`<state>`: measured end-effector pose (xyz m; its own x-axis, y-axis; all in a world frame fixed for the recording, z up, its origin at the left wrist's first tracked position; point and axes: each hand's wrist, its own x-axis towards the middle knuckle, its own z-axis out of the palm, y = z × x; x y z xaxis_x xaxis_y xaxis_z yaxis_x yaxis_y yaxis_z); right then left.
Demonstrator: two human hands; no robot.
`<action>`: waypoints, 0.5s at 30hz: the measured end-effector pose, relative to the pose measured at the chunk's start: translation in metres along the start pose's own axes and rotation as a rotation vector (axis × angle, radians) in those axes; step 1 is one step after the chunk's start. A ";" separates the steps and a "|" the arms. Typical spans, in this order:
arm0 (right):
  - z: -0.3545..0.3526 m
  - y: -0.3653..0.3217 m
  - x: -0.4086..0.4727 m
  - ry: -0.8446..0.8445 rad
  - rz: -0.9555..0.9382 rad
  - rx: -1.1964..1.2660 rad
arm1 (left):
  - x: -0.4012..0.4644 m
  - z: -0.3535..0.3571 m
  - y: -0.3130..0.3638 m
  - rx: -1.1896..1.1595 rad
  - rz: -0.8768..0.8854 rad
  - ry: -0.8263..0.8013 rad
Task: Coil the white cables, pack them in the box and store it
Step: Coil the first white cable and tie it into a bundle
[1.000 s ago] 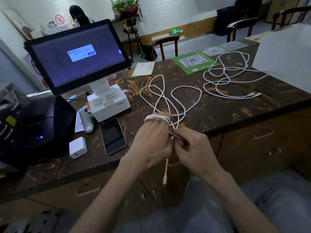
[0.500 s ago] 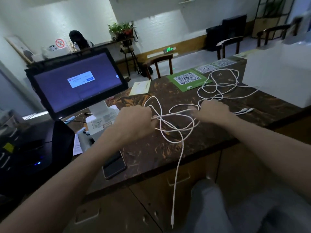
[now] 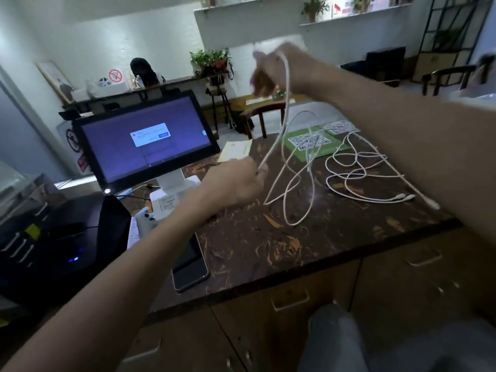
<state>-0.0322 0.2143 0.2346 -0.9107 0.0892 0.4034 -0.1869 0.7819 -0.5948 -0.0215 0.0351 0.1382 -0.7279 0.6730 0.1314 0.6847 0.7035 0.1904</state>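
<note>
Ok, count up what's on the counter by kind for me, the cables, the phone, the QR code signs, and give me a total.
White cables: 2, one stretched between the left hand and right hand, one loose cable lying on the counter
Phones: 1
QR code signs: 2, green and a paler one
Total: 5

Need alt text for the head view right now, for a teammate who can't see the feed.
Both hands hold one white cable stretched above a dark counter: the right hand is raised high and blurred, the left hand pinches it lower, loose loops hanging to the counter. A second white cable lies uncoiled to the right; a lit touchscreen and a phone are on the left.
</note>
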 end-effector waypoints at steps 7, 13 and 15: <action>0.081 0.075 -0.078 -0.226 0.174 0.043 | -0.030 0.026 -0.004 -0.598 0.143 -0.630; 0.118 0.098 -0.128 -0.129 0.092 0.089 | -0.037 0.040 0.004 -1.285 0.179 -0.692; 0.124 0.103 -0.147 -0.123 0.099 0.096 | -0.041 0.047 0.000 -1.525 0.215 -0.703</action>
<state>0.0363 0.2051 0.0274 -0.9634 0.0817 0.2553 -0.1234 0.7103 -0.6930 0.0094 0.0182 0.0872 -0.1898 0.9794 -0.0684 -0.1991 0.0299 0.9795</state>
